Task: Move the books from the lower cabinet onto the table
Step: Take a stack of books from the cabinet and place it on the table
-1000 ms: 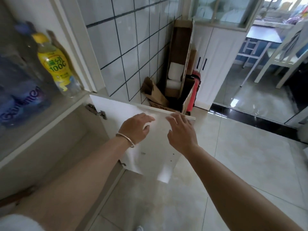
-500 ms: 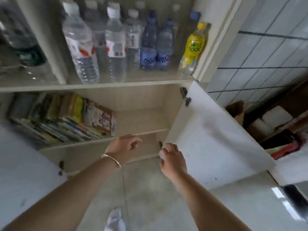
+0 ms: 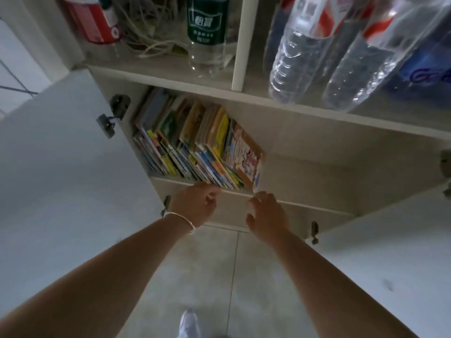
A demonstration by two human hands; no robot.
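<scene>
You are holding both bare arms out ahead of you, forearms angling in toward each other from the lower corners of the view. Your left hand (image 3: pixel 195 206) is turned palm down with the fingers loosely curled and the fingertips pointing forward, gripping nothing. A thin pale bracelet (image 3: pixel 181 219) is sitting on that wrist. Your right hand (image 3: pixel 267 217) is hovering just beside it, a little apart, fingers spread slightly and bent, thumb sticking out to the left, also empty. The two hands are sitting at nearly the same height
</scene>
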